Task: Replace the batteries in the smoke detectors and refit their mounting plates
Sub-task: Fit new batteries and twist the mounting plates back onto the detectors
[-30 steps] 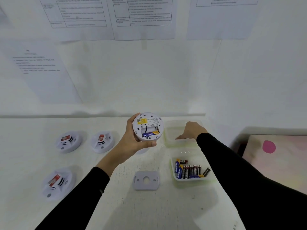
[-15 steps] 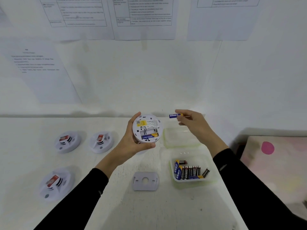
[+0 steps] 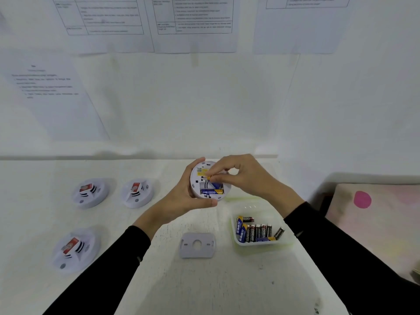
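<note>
One battery [image 3: 215,184] tilts diagonally into detector [image 3: 197,178].

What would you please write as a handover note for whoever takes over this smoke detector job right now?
Left hand: holds the open smoke detector, back facing up.
Right hand: pinches a blue battery, tilted, going into the upper slot.
Done: one blue battery is seated in the lower slot.
Left: seat the second battery, then refit the mounting plate lying on the table.
Spare batteries are in the near tray. Three other detectors lie face up at left; their battery state is not visible.
</note>
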The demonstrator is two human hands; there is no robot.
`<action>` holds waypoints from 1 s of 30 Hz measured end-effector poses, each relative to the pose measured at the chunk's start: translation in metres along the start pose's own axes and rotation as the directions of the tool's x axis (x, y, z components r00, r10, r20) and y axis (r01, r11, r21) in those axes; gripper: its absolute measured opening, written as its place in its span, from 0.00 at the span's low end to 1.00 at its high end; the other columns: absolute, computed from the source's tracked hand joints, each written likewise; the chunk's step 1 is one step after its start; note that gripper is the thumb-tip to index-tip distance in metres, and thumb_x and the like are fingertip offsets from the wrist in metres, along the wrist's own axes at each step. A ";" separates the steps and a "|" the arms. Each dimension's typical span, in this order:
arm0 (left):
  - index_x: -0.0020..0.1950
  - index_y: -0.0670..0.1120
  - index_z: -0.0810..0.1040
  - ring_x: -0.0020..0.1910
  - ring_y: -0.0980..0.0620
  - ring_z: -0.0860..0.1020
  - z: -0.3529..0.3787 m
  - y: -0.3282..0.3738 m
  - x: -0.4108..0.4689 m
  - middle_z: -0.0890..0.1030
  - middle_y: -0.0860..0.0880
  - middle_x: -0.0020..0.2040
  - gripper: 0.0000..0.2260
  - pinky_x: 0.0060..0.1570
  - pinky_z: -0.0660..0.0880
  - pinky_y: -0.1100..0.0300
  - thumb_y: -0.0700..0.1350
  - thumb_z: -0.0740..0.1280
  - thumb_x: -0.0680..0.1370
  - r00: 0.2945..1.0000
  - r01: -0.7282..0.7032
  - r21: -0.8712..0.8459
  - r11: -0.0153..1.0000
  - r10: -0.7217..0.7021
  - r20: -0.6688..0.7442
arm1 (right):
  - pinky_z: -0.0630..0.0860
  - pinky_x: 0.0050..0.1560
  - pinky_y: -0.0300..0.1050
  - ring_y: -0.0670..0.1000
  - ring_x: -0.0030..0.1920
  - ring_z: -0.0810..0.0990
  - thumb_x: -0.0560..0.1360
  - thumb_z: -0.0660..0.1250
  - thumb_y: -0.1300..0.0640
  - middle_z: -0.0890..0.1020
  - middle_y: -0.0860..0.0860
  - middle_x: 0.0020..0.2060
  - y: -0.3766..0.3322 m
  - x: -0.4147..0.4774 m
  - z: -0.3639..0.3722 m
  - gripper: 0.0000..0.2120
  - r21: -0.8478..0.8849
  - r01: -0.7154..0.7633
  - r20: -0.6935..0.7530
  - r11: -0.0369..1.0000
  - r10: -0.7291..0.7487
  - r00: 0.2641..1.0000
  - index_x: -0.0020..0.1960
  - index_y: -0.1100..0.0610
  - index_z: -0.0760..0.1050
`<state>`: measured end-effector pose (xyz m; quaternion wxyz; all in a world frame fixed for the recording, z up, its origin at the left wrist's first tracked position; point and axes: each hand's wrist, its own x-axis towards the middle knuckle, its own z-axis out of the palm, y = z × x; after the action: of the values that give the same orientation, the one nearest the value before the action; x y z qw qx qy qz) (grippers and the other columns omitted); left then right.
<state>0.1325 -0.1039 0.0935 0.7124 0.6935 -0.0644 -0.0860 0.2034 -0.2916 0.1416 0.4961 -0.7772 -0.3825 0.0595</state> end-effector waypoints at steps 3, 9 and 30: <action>0.76 0.58 0.58 0.64 0.48 0.79 0.002 0.000 0.000 0.73 0.52 0.69 0.44 0.54 0.80 0.53 0.28 0.73 0.71 1.000 0.007 -0.020 1.000 -0.007 0.011 | 0.74 0.52 0.46 0.49 0.49 0.77 0.71 0.75 0.57 0.85 0.45 0.46 0.006 0.001 0.009 0.07 -0.162 0.074 0.093 0.984 -0.060 0.994 0.49 0.52 0.85; 0.75 0.58 0.60 0.62 0.48 0.80 0.004 -0.001 0.000 0.77 0.53 0.65 0.42 0.53 0.80 0.56 0.26 0.73 0.71 0.999 0.000 -0.102 0.995 -0.006 -0.054 | 0.62 0.58 0.34 0.48 0.53 0.63 0.74 0.70 0.50 0.70 0.40 0.54 0.017 -0.002 0.008 0.10 -0.297 0.073 0.064 0.952 -0.056 0.996 0.55 0.43 0.83; 0.73 0.58 0.66 0.61 0.44 0.80 0.000 -0.001 0.004 0.79 0.51 0.65 0.23 0.50 0.81 0.49 0.36 0.59 0.82 0.992 0.026 -0.302 0.953 -0.062 -0.109 | 0.76 0.62 0.54 0.57 0.57 0.81 0.79 0.63 0.63 0.79 0.58 0.62 0.025 -0.024 0.025 0.18 0.808 -0.315 0.057 0.498 0.466 0.883 0.68 0.57 0.73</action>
<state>0.1359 -0.1049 0.0925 0.8099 0.5824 0.0070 -0.0697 0.1886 -0.2946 0.1019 0.7934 -0.5393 -0.0849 0.2692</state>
